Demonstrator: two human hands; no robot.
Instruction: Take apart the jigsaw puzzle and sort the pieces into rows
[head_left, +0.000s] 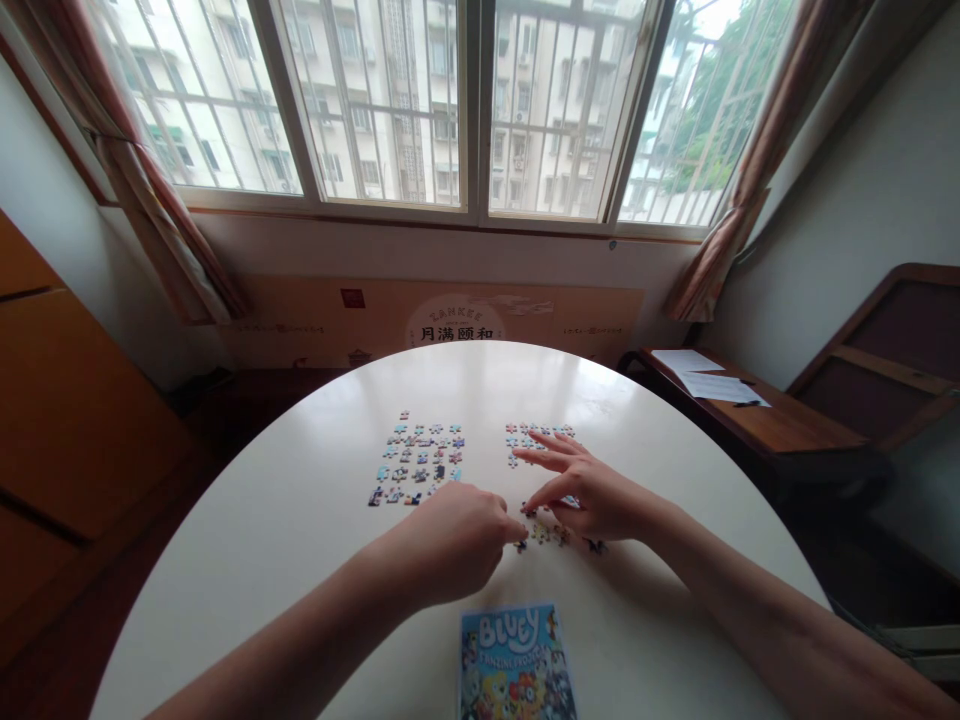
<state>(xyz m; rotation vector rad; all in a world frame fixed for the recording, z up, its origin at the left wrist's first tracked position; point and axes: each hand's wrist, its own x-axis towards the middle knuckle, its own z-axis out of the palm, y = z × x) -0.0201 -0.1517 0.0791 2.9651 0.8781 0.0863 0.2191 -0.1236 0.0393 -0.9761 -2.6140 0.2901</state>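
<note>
My left hand (465,540) is closed, its fingers curled in and the fingertips at a small dark puzzle piece (520,547) low on the white table. Most of its fingers are hidden behind the back of the hand. Facing it, my right hand (589,490) has its fingers spread over the table. Its index fingertip touches another puzzle piece (529,509), and the longer fingers reach over a block of puzzle pieces (512,441) laid in rows. Beneath the right palm lies a loose cluster of puzzle pieces (561,534). Left of both hands, more puzzle pieces (420,455) sit apart in rows.
A blue picture sheet reading "BLUEY" (514,650) lies near me on the round white table (262,560). Beyond the right edge stands a wooden bench (795,410) with papers (724,388). A long printed box (330,320) and a window are behind the table.
</note>
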